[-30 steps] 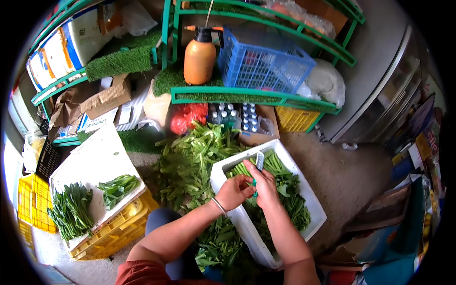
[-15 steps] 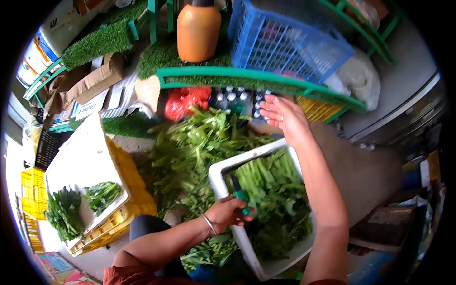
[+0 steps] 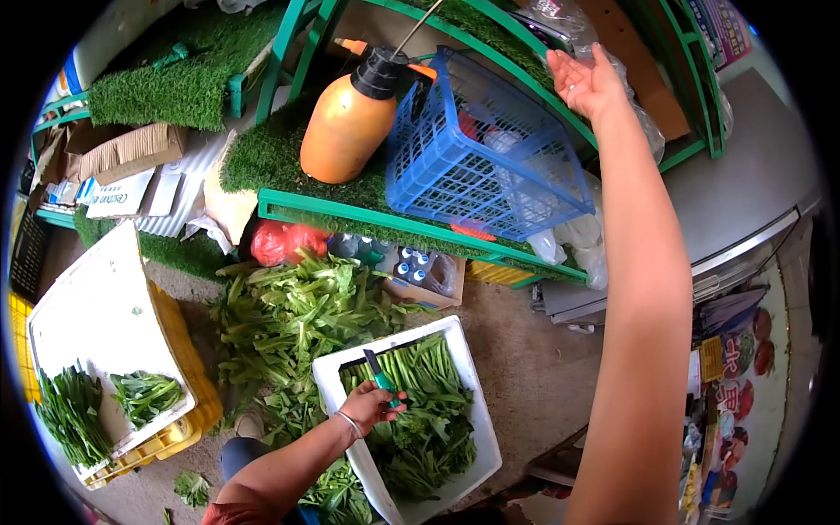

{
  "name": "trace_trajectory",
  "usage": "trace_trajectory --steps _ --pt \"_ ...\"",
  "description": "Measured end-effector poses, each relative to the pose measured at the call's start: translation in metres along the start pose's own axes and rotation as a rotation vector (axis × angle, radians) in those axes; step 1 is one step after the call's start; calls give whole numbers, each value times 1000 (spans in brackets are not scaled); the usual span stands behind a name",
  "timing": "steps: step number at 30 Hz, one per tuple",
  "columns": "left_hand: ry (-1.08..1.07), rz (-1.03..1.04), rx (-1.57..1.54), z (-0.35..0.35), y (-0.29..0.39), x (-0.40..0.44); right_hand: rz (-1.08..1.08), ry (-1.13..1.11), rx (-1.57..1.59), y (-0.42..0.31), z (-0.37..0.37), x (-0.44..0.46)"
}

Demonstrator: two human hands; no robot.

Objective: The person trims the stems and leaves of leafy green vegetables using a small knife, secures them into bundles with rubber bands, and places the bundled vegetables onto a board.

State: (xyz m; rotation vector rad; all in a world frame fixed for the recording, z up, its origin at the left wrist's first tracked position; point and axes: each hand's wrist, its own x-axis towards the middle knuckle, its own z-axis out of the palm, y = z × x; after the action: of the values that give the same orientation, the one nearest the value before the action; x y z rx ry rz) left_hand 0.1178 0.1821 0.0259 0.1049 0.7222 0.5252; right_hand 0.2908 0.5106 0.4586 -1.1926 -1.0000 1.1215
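In my left hand [image 3: 369, 407], which wears a bracelet, is a small knife [image 3: 383, 383] with a green handle and a dark blade. The hand is closed around the handle, above a white foam box [image 3: 479, 402] full of bundled leafy greens [image 3: 424, 385]. My right hand [image 3: 588, 83] is raised to the upper green shelf, fingers apart with nothing held. Clear plastic bags [image 3: 643, 131] lie close behind it; whether the fingers touch them I cannot tell. A heap of loose leafy greens [image 3: 297, 315] lies on the floor beside the box.
An orange spray bottle [image 3: 348, 131] and a blue crate [image 3: 490, 166] stand on the grass-covered lower shelf. Beneath are a red bag [image 3: 287, 242] and a carton of bottles [image 3: 424, 273]. At left, a white foam lid [image 3: 96, 306] bearing greens rests on a yellow crate [image 3: 188, 376].
My right hand has risen from above the foam box to the upper shelf. The view has shifted toward the right and up. My left hand keeps the knife over the box.
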Motion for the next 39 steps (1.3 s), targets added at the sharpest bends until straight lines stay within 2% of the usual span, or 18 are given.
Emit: trace_trajectory --steps 4,5,6,9,11,12,15,17,19,20,21,22,23,28,30,35,38,39 --pt "70 -29 -9 0 7 -2 124 -96 103 -10 -16 73" --pt "-5 -49 -61 -5 5 4 150 -156 146 -9 -19 85" --pt "-75 -70 -114 -11 1 7 75 -113 192 -10 -17 96" --pt "94 -40 -108 -3 2 10 -35 -68 216 -17 -33 136" --pt "57 -24 -133 -2 6 5 -144 -142 227 -19 -50 142" --pt "65 -16 -147 -1 8 1 -300 4 206 -16 -41 119" --pt "122 4 -149 4 15 -22 -469 -95 251 7 -63 52" --pt "121 141 -144 9 17 -45 -623 -277 357 56 -68 -32" --pt "-45 162 -87 2 16 -57 -664 -331 452 119 -88 -97" --pt "-48 157 -128 3 17 -65 -652 -222 428 156 -93 -134" --pt "-81 165 -199 3 19 -76 -586 123 495 191 -81 -176" --pt "-102 196 -181 2 18 -85 -596 48 512 231 -86 -212" --pt "-125 225 -160 0 16 -91 -496 365 548 266 -85 -239" --pt "-31 296 110 6 -10 -119 -233 498 491 395 -77 -374" --pt "-76 341 137 6 -19 -115 -133 510 413 408 -72 -409" --pt "-155 353 189 6 -49 -107 -134 371 337 400 -59 -495" --pt "-477 396 117 12 -58 -94 -118 328 380 392 -40 -522" --pt "-488 281 81 12 -59 -95 -117 301 443 388 -35 -526"
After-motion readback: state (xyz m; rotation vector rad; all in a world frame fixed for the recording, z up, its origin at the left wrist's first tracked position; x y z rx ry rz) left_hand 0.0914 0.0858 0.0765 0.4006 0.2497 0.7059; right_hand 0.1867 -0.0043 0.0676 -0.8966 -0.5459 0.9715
